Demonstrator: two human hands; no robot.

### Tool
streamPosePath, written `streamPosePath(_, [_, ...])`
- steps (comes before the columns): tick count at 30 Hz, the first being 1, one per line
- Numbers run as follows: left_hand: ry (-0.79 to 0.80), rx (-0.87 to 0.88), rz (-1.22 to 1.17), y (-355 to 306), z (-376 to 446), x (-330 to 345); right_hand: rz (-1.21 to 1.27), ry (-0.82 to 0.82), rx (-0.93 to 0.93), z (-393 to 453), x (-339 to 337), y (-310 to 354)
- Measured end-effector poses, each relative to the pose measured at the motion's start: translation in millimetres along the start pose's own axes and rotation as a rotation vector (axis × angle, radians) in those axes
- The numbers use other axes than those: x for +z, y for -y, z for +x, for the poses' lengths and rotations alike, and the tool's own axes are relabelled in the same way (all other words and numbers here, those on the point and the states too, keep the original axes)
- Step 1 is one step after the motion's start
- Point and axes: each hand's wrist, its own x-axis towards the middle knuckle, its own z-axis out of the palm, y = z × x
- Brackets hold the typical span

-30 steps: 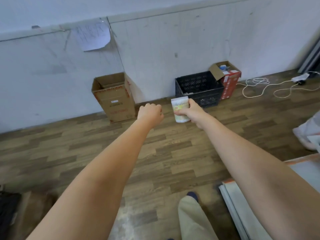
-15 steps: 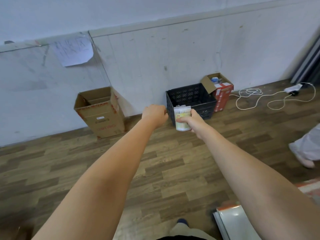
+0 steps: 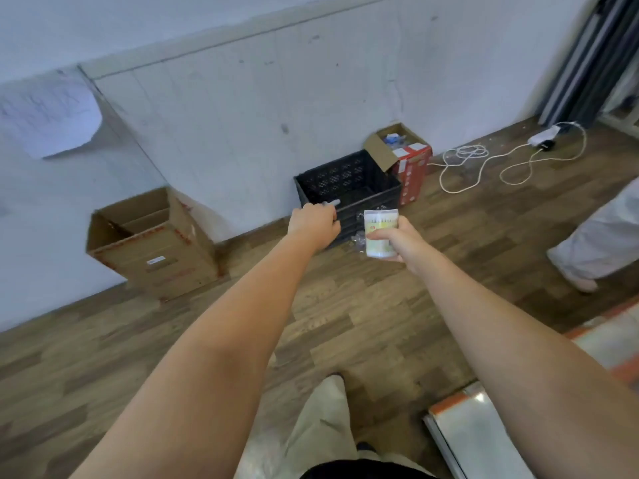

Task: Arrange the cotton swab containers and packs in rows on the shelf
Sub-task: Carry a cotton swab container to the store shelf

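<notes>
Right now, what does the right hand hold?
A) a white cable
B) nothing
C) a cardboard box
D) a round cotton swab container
D: the right hand grips a round cotton swab container with a yellow label, in front of the black crate.

No readable text, cotton swab container label blurred, cardboard box sticker illegible

open cardboard box left of crate against wall, smaller carton right of crate
</notes>
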Motion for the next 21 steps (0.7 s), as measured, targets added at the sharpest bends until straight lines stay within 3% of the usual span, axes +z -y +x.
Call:
streamPosePath(13, [-0.029,0.358,0.132,-27.0,154.7,-26.4,0.140,-0.267,-0.056,76.3,-54.2,67.1])
streamPosePath(21, [-0.035,0.568,0.148,-84.2,212.1,-34.9,0.242,-0.473,-0.096,101.4,-101.9,77.2])
